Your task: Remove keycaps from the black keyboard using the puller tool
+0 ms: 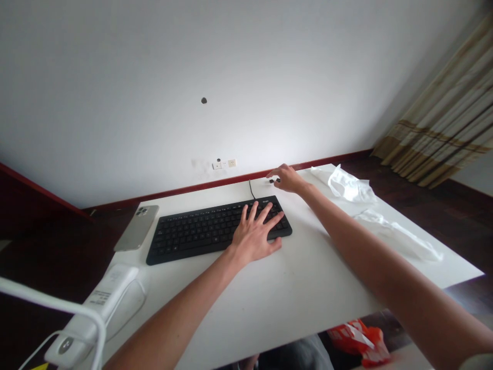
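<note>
A black keyboard (200,228) with a number pad lies slightly askew on the white table (292,293). My left hand (256,234) rests over its right end, fingers spread across the keys and thumb on the tabletop. From the keyboard's back edge a thin black cable (251,189) runs toward the far edge of the table. My right hand (287,179) reaches to that far edge, its fingers bent around a small black piece (271,181). The hand partly hides this piece, and I cannot tell whether it is part of the cable.
A phone (137,227) lies face down left of the keyboard. Nearer stands a white power strip (96,313) with white cords (50,298). Crumpled white plastic wrapping (348,186) lies at the right. Behind are wall sockets (224,164); below the front edge, a red bag (360,341).
</note>
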`<state>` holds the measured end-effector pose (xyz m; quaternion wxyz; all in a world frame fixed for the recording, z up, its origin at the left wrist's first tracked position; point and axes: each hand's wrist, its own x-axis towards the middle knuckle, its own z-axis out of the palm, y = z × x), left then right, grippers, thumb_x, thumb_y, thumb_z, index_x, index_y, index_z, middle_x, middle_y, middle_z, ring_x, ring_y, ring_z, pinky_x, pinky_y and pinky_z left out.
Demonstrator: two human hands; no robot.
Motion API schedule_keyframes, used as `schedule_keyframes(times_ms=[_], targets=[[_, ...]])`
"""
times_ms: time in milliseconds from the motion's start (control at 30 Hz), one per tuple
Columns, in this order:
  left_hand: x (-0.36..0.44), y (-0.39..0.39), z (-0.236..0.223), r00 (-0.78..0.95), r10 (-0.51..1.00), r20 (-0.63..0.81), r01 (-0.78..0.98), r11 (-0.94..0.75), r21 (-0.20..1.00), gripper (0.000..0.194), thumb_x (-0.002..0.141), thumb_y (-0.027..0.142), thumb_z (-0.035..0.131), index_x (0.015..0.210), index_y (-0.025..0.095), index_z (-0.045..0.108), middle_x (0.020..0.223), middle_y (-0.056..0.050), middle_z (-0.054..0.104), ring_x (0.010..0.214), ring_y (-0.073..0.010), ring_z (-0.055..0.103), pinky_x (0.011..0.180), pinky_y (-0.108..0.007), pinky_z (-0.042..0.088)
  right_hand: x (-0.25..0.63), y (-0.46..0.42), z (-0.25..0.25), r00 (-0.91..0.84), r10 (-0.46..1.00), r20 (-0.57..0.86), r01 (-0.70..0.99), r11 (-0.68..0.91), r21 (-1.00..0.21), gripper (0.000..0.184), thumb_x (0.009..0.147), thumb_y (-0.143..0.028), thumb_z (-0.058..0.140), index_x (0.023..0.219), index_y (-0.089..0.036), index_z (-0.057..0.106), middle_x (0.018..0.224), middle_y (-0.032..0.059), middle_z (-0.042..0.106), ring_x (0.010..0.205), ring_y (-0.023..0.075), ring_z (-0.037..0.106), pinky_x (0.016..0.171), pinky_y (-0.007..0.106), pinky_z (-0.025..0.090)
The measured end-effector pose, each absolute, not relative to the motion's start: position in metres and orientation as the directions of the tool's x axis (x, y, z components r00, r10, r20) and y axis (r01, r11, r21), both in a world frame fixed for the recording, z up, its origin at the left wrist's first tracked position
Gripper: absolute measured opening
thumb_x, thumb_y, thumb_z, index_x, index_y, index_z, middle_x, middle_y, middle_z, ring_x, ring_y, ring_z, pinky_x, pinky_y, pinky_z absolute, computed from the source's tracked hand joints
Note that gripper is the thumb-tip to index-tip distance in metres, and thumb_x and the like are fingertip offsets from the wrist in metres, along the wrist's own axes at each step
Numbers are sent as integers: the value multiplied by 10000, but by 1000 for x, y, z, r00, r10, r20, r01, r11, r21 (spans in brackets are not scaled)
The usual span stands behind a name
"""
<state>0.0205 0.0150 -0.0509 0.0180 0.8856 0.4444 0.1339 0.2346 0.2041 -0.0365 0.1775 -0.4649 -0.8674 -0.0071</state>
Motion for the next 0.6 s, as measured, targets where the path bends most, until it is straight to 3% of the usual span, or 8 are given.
schedule_keyframes(times_ms=[167,400,600], targets=[[20,15,-52,573,788,226,780,-609,145,722,925,547,570,1592,386,344,1702,-13,255,1552,-413,199,1250,-651,155,233,208,-42,-510,815,277,817,559,-141,297,846,-79,668,1063,-227,807,1052,55,794,1111,286,658,967,378,525],[19,16,-55,569,786,242,781,-609,142,720,923,555,577,1588,404,346,1703,-8,251,1544,-425,211,1239,-659,172,224,200,-22,-523,792,313,720,608,-335,231,830,-96,685,1018,-201,769,932,27,787,880,197,731,778,270,556],[17,15,-57,571,783,247,778,-612,141,698,922,559,580,1574,406,379,1698,-11,263,1538,-427,229,1239,-654,178,223,160,-4,-499,804,324,660,595,-459,148,833,-160,689,936,-226,773,898,22,785,845,197,734,763,282,572]])
